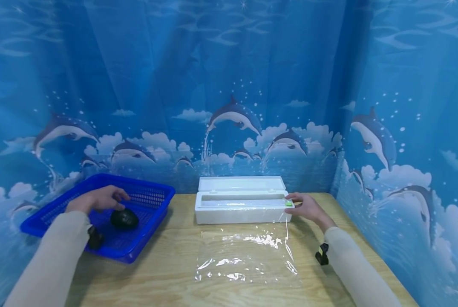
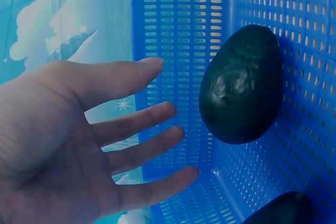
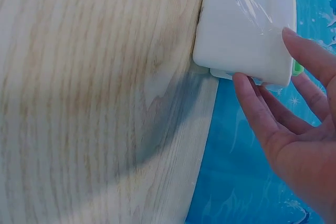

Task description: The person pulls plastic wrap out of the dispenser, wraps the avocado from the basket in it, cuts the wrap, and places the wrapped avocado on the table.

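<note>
My left hand (image 1: 100, 199) hangs over the blue basket (image 1: 163, 200), fingers spread and holding nothing. Close to its fingertips lies a dark green avocado (image 2: 241, 85), apart from them. Part of a second avocado (image 2: 283, 211) shows at the lower edge of the left wrist view. My right hand (image 1: 307, 209) holds the right end of a white cling film dispenser (image 1: 244, 216), thumb and fingers around its corner. The dispenser's lid (image 1: 242, 183) stands raised, and a green slider (image 1: 288, 204) sits by the fingers. Clear cling film (image 1: 248, 256) stretches from the dispenser over the table.
The wooden table (image 1: 167, 273) carries everything. Behind and at both sides hangs a blue curtain (image 1: 167, 85) with dolphins. A black wrist camera (image 1: 322, 254) is strapped at the right wrist.
</note>
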A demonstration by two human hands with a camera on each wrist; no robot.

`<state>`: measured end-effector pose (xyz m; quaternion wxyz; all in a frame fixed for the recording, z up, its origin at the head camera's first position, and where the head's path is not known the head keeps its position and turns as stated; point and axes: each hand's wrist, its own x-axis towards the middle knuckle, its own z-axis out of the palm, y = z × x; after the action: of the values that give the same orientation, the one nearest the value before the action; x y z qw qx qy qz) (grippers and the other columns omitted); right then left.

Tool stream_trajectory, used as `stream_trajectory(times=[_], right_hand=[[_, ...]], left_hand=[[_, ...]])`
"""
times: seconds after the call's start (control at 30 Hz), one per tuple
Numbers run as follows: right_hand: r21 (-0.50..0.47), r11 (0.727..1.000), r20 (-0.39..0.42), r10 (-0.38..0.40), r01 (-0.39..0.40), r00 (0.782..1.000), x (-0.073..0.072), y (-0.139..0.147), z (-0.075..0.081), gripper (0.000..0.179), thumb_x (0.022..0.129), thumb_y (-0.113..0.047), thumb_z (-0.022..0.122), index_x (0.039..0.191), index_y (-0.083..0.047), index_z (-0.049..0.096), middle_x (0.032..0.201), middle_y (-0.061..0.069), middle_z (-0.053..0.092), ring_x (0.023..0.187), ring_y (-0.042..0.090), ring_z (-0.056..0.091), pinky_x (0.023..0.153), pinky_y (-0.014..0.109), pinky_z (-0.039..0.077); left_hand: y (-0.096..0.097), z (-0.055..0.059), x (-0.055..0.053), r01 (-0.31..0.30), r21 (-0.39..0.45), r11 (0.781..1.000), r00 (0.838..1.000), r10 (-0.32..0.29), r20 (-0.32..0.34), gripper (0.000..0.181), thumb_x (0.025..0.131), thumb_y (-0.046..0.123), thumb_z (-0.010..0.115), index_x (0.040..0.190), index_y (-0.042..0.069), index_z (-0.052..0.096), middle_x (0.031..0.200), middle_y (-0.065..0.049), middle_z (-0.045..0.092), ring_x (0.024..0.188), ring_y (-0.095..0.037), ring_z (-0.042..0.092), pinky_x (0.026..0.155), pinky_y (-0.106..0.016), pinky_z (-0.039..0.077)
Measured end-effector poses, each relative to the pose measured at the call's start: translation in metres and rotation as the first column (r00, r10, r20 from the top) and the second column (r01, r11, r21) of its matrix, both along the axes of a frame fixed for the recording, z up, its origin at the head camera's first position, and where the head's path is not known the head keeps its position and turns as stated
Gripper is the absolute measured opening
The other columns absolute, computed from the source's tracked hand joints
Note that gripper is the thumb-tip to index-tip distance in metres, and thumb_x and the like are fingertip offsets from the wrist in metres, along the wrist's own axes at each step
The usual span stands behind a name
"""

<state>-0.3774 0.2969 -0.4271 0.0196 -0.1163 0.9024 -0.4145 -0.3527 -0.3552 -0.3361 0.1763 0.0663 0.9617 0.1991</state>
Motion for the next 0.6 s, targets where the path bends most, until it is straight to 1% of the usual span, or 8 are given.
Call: stream_trajectory(times=[0.1,0.27,0.33,0.43,0.5,0.6], right_hand=[[-0.009,1.000,0.006,-0.004,0.004,1.000,-0.001,0.001,0.000,0.056,0.092,-0.019,0.078,0.139,0.003,0.057,0.142,0.035,0.055,0.123,0.047,0.061,0.094,0.045,0.061],[0.003,1.000,0.000,-0.003,0.003,1.000,-0.002,0.001,0.002,0.057,0.092,-0.021,0.078,0.139,0.003,0.056,0.142,0.035,0.055,0.125,0.048,0.060,0.095,0.047,0.060],[-0.002,1.000,0.001,0.000,0.000,1.000,-0.001,0.001,0.002,0.058,0.092,-0.020,0.078,0.140,0.004,0.056,0.142,0.035,0.055,0.125,0.049,0.059,0.095,0.047,0.060],[-0.017,1.000,0.010,-0.002,0.002,1.000,-0.001,0.001,0.001,0.059,0.092,-0.020,0.079,0.140,0.004,0.055,0.143,0.035,0.054,0.126,0.048,0.059,0.095,0.046,0.060],[-0.024,1.000,0.018,-0.004,0.005,1.000,-0.001,0.001,0.000,0.058,0.092,-0.020,0.079,0.139,0.004,0.056,0.143,0.035,0.054,0.126,0.048,0.059,0.095,0.046,0.061],[-0.029,1.000,0.028,-0.007,0.008,1.000,-0.001,0.002,-0.001,0.058,0.092,-0.020,0.079,0.140,0.003,0.056,0.143,0.035,0.054,0.127,0.047,0.059,0.095,0.045,0.060]], left_hand=[[-0.001,0.000,-0.004,-0.021,0.030,0.999,0.999,0.020,0.032,0.046,0.102,0.018,0.062,0.142,-0.003,0.053,0.146,-0.042,0.044,0.130,-0.062,0.046,0.092,-0.062,0.057],[-0.002,-0.002,-0.008,-0.043,0.049,0.998,0.998,0.040,0.054,0.049,0.103,0.021,0.062,0.144,-0.004,0.051,0.147,-0.041,0.042,0.130,-0.061,0.045,0.090,-0.060,0.058],[-0.002,-0.005,-0.009,-0.055,0.058,0.997,0.997,0.052,0.063,0.050,0.103,0.021,0.062,0.144,-0.005,0.050,0.148,-0.041,0.039,0.129,-0.062,0.044,0.090,-0.059,0.058],[-0.003,-0.011,-0.010,-0.091,0.065,0.994,0.993,0.086,0.083,0.052,0.103,0.023,0.062,0.144,-0.005,0.049,0.148,-0.043,0.035,0.129,-0.063,0.043,0.089,-0.058,0.059],[-0.004,-0.017,-0.011,-0.122,0.071,0.990,0.988,0.114,0.105,0.052,0.103,0.024,0.061,0.145,-0.004,0.048,0.149,-0.044,0.032,0.130,-0.063,0.043,0.089,-0.058,0.059],[-0.005,-0.022,-0.012,-0.167,0.083,0.983,0.978,0.154,0.140,0.053,0.104,0.028,0.060,0.147,-0.001,0.048,0.151,-0.044,0.026,0.129,-0.064,0.042,0.088,-0.058,0.059]])
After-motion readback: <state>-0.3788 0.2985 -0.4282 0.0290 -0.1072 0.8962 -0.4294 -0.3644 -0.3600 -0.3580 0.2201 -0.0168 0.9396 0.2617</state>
